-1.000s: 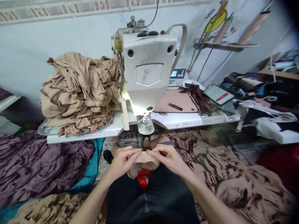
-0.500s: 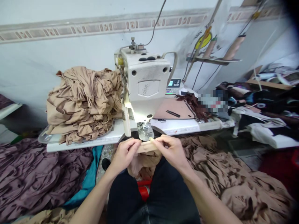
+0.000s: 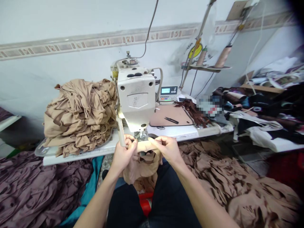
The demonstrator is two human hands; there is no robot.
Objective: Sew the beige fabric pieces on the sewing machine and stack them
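A band of tan cloth [image 3: 148, 146] is held up by the left hand [image 3: 123, 155] and the right hand [image 3: 166, 148]. Each grip is closed on it, with the cloth pinched between thumb and fingers. The band is held just in front of the sewing machine's metal foot [image 3: 142, 135]. More tan cloth [image 3: 140, 172] is hanging down over dark trousers [image 3: 125, 202]. A purple cloth heap [image 3: 35, 193] and a brown-and-tan cloth heap [image 3: 225, 180] are spread low down on either side. A tall tan pile [image 3: 78, 118] is stacked on the white counter [image 3: 78, 159], beside the sewing machine [image 3: 135, 95]. Small black snips [image 3: 171, 120] are laid on a pink mat [image 3: 159, 117].
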